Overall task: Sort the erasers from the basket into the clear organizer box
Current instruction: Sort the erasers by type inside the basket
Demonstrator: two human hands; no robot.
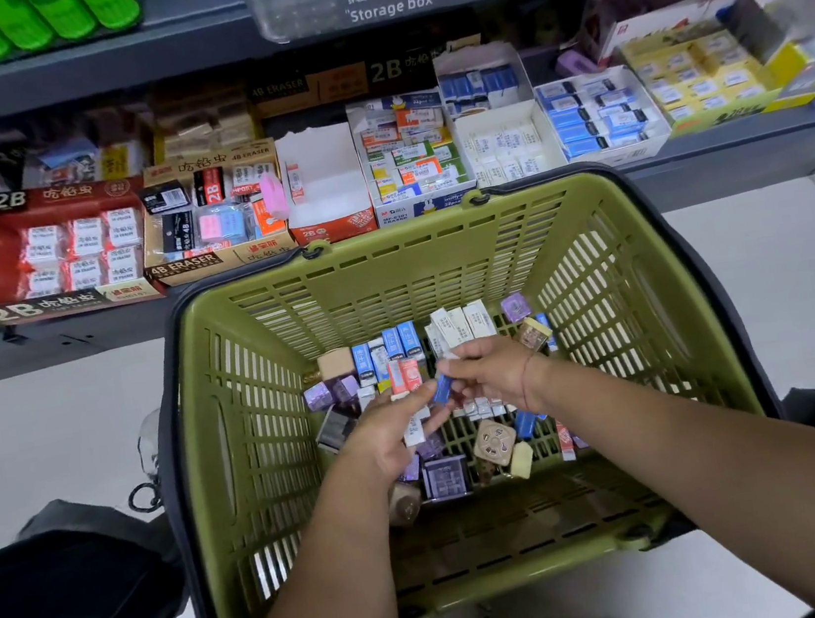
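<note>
blue eraser (442, 390) is hanging over the middle of the green basket (266, 431), its long axis tilting near upright and its top end pointing toward the basket's far wall. right hand (494, 375) fingers are pinching it, while left hand (386, 438) fingers are curling round a white eraser (414, 432). it is probably handling light and stiff with a slick sleeve, so gripping across the narrow sides is looking safest.
</note>
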